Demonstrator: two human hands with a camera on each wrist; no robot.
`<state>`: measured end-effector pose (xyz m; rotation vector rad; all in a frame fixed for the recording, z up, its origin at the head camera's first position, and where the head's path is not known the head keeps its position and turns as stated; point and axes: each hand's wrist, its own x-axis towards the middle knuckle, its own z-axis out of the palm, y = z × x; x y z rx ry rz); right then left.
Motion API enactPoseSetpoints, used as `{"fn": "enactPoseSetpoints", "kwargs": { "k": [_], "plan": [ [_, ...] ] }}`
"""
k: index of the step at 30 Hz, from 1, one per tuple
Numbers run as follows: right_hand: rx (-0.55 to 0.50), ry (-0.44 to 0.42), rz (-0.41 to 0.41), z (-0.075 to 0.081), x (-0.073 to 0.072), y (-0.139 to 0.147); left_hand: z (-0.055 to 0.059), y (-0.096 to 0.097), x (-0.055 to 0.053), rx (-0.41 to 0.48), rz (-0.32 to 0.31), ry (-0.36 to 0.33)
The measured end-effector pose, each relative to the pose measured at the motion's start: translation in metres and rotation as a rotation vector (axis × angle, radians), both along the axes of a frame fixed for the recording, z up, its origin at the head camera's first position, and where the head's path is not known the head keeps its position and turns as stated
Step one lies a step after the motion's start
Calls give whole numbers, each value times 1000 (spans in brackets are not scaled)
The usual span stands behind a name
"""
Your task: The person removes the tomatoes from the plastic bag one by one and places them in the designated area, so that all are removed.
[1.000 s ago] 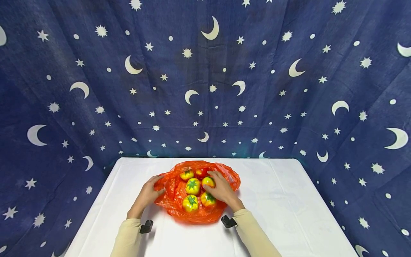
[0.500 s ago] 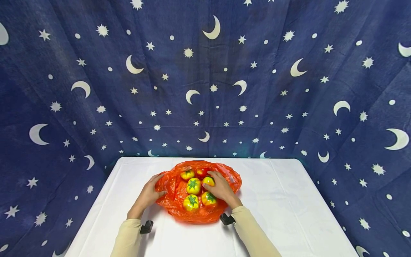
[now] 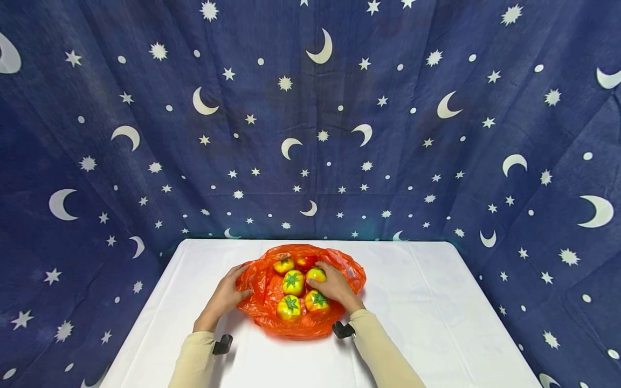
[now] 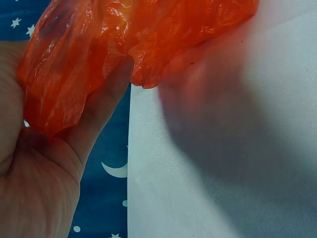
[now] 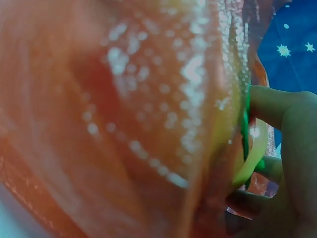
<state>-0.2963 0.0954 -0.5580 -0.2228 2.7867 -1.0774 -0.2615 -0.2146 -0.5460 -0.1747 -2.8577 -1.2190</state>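
An open red plastic bag [image 3: 271,324] lies spread on the white table, with several yellow-and-red tomatoes [image 3: 293,282] with green star-shaped tops inside it. At the bag's left edge, my left hand [image 3: 224,296] holds the thin plastic between thumb and fingers; the left wrist view shows the crumpled bag [image 4: 148,29] in that grip. My right hand [image 3: 335,284] reaches into the bag from the right, thumb and fingers curled round the right-hand tomato [image 3: 316,275]. In the right wrist view, the bag's film covers much of the picture and the fingers [image 5: 275,106] touch a yellow tomato with green leaves.
The white table [image 3: 417,323] extends around the bag, with its far edge close behind it. A dark blue cloth [image 3: 310,161] printed with moons and stars hangs behind and at both sides. Black wrist mounts [image 3: 343,330] sit by both sleeves.
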Motion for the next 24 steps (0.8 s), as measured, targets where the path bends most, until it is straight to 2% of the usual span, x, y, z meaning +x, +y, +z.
{"fn": "enactPoseSetpoints", "kwargs": {
  "k": [6, 10, 15, 24],
  "plan": [
    [-9, -5, 0, -6, -1, 1, -2, 1, 0, -4, 8, -19],
    [-32, 5, 5, -4, 1, 1, -3, 0, -1, -8, 5, -12],
    [-63, 18, 15, 6, 6, 0, -1, 1, 0, 1, 5, -21],
    [-98, 95, 21, 32, 17, -4, 2, 2, 2, 0, 6, -25]
  ]
}}
